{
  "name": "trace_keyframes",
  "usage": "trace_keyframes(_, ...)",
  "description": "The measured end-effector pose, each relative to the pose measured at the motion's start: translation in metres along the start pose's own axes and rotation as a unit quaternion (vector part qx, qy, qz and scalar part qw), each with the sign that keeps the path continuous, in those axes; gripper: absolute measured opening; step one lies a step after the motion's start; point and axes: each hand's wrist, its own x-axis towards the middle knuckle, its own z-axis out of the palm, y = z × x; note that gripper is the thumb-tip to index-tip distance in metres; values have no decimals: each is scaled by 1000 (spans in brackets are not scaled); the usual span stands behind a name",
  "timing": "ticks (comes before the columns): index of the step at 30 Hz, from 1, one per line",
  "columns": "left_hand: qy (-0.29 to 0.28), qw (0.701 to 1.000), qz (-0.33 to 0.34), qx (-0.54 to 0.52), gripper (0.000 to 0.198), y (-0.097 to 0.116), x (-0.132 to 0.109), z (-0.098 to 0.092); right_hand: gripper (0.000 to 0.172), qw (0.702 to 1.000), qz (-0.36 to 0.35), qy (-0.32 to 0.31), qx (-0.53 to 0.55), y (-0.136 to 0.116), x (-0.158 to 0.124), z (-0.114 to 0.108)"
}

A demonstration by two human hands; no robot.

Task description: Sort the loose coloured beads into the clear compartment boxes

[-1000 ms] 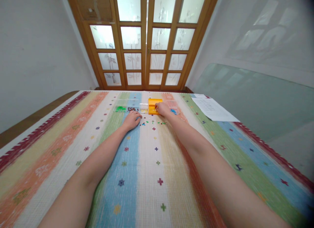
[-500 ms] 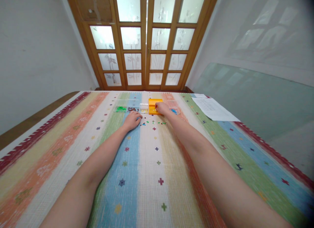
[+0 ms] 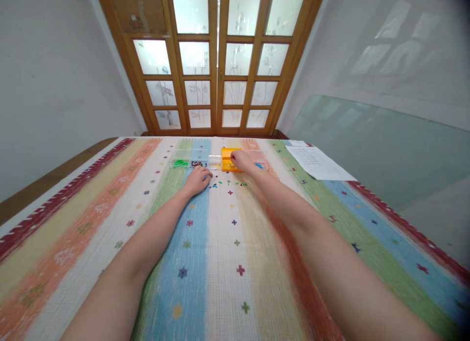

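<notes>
My right hand (image 3: 241,160) is over the right side of a yellow open box (image 3: 226,151), its fingers pinched together. Whatever they hold is too small or hidden to name. On the cloth in front of the clear boxes rests my left hand (image 3: 197,181), palm down, fingers loosely spread and curved, with nothing visible in it. Beyond it are clear boxes with green pieces (image 3: 180,163) and dark brown pieces (image 3: 199,164). Yellow pieces (image 3: 215,166) lie between these and the yellow box. Blue pieces (image 3: 259,165) show past my right wrist. Small mixed pieces (image 3: 241,184) are scattered between my hands.
A striped tablecloth (image 3: 187,282) covers the table. Printed paper sheets (image 3: 318,162) lie at the far right. Beyond the table stands a wooden door with glass panes (image 3: 238,67). A pale glass sheet (image 3: 367,135) leans along the right wall.
The view has shifted very slightly. My right hand stays at the yellow box, its fingertips slightly farther over it. My left hand rests in the same place.
</notes>
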Motion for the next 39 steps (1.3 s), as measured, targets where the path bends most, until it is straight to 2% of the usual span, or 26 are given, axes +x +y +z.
trace_keyframes(4,10,1000,1,-14,27,2,1,0,24,999,-20,-33,-13,-10,-19,15)
trace_keyframes(6,18,1000,2,-22,26,4,3,3,23,997,-53,-46,-6,-12,-36,23)
trace_keyframes(8,21,999,6,-24,26,9,4,6,20,994,-85,-67,9,-13,-51,29)
trace_keyframes(11,21,1000,9,-14,25,21,5,11,18,991,-93,-85,42,-11,-63,31)
trace_keyframes(16,10,1000,23,-1,25,43,5,18,21,996,-35,-30,73,1,-63,25)
trace_keyframes(19,-9,999,48,11,27,51,5,19,20,997,-20,-37,71,10,-64,21)
trace_keyframes(28,-19,997,75,19,17,57,3,12,19,985,-76,-113,101,19,-70,10)
trace_keyframes(33,-15,997,80,8,14,60,3,12,14,986,-97,-104,87,17,-70,11)
trace_keyframes(35,-5,998,61,0,14,60,4,10,14,989,-87,-86,83,17,-70,14)
trace_keyframes(39,22,998,-57,-34,12,54,5,4,14,995,-43,-49,70,18,-68,16)
